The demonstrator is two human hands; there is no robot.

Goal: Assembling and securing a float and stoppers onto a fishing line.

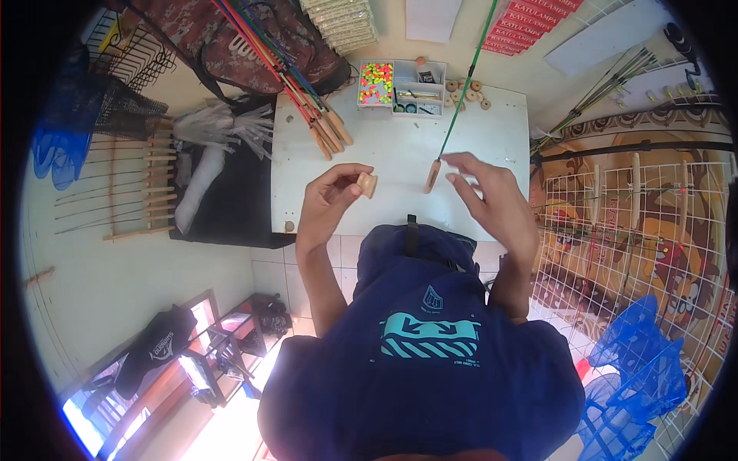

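Between the thumb and fingers of my left hand [332, 196] is a small pale wooden spool [367, 184], held above the white table's near half. My right hand [492, 192] is open, its thumb and fingers apart. Just left of its fingertips, a thin green fishing rod [457, 109] with a short wooden handle [433, 177] slants up toward the far wall. Whether a fingertip touches the rod I cannot tell.
On the white table [400, 146] lie several rods with wooden handles [329, 132], a compartment box [377, 84] of bright floats, and several wooden spools [467, 95]. Dark cloth [223, 196] hangs at the left; a white wire grid [615, 230] stands right.
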